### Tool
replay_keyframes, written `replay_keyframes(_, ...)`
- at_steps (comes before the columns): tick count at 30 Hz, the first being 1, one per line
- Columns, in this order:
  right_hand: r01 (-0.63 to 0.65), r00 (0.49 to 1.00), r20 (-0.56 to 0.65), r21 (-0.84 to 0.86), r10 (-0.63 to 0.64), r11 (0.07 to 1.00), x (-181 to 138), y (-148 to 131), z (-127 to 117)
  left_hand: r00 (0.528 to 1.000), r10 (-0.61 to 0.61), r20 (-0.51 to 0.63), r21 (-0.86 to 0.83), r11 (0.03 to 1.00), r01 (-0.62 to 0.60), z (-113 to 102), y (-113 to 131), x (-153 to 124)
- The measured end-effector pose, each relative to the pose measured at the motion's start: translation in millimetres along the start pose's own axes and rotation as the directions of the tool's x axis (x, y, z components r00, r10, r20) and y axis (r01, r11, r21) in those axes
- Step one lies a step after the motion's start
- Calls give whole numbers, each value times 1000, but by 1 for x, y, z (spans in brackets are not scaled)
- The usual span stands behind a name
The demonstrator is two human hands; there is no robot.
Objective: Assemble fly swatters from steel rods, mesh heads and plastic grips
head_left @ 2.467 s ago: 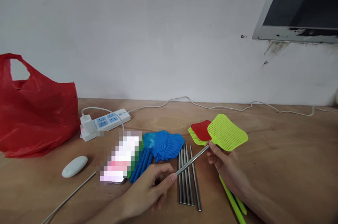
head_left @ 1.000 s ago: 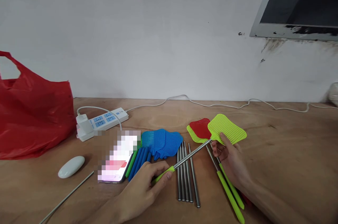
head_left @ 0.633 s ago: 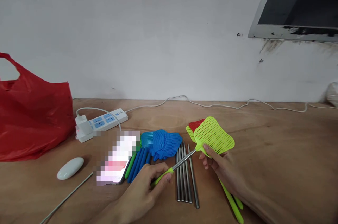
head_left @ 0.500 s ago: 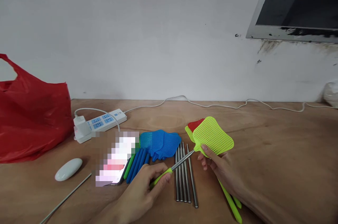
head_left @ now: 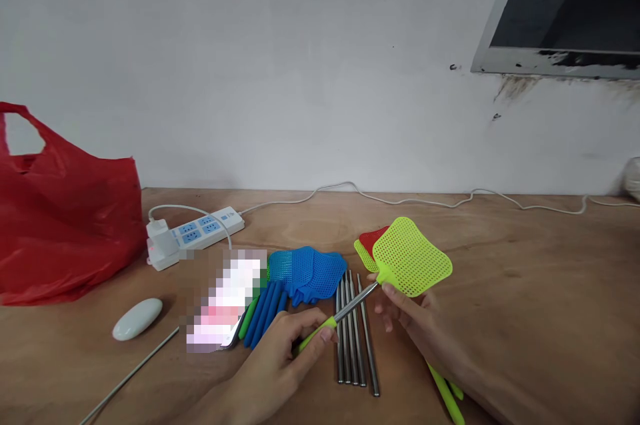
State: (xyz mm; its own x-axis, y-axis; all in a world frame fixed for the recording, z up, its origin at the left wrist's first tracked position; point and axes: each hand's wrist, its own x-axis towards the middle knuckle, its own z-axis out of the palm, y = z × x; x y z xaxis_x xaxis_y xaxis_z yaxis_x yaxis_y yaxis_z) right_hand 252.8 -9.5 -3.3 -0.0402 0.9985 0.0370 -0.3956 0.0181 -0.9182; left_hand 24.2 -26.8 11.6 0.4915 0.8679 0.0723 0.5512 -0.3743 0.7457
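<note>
- Landmark first: five loose metal rods (head_left: 353,348) lie in a row on the table (head_left: 540,318), and right across them, raised, slants the lime swatter (head_left: 356,303).
- Left hand (head_left: 285,351), just left of the rods: fingers wrapped firmly around the lime grip, thumb along its top, the grip's front end poking out past them.
- Right hand (head_left: 417,318), over on the rods' right: thumb pressed on the swatter's neck, fingers curled beneath; how tightly they pinch, I can't tell.
- Up past that thumb, beyond the rods and to their right, spreads the swatter's mesh head, tilted and clear of the palm.
- It's blocking the view, too! Behind it, a red mesh head (head_left: 369,239) and another lime head (head_left: 364,256) are partly covered, while the right forearm hides much of two lime handles (head_left: 447,401).
- Left of the rods, close by: blue mesh heads (head_left: 325,275), then blue handles (head_left: 267,311), one green handle (head_left: 249,319) and a blurred-out phone (head_left: 235,305).
- Further left of the rods: a white oval object (head_left: 137,319), a power strip (head_left: 210,230) and, outermost, a red bag (head_left: 75,225).
- Beyond the rods, a white cord (head_left: 410,202) snakes along the wall (head_left: 225,78).
</note>
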Motion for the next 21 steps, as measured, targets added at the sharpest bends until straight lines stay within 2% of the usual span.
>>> replay_keyframes(3, -36, 999, 35, 1, 36, 999, 0, 2, -1, 999, 39, 19, -5, 999, -38, -1, 2, -2)
replay_keyframes(6, -15, 999, -30, 30, 16, 999, 6, 0, -4, 994, 101, -48, 25, 995, -100, -5, -2, 0)
replay_keyframes(9, -9, 991, -137, -2, 8, 1000, 13, -4, -14, 967, 171, -189, 248, 961, -122, -10, -13, 5)
replay_keyframes(12, -45, 985, -170, -165, 16, 985, 18, -5, -24, 944, 190, -270, 528, 849, -20, -16, -25, 11)
replay_keyframes(15, -57, 989, -149, -334, 8, 941, 22, -4, -29, 932, 195, -307, 706, 703, 85, -18, -33, 13)
replay_keyframes(18, -30, 988, -149, -400, -33, 916, 26, -3, -31, 930, 185, -318, 797, 584, 156, -19, -36, 14)
replay_keyframes(21, -4, 984, -164, -438, -76, 899, 30, -5, -30, 938, 169, -303, 834, 522, 176, -20, -37, 15)
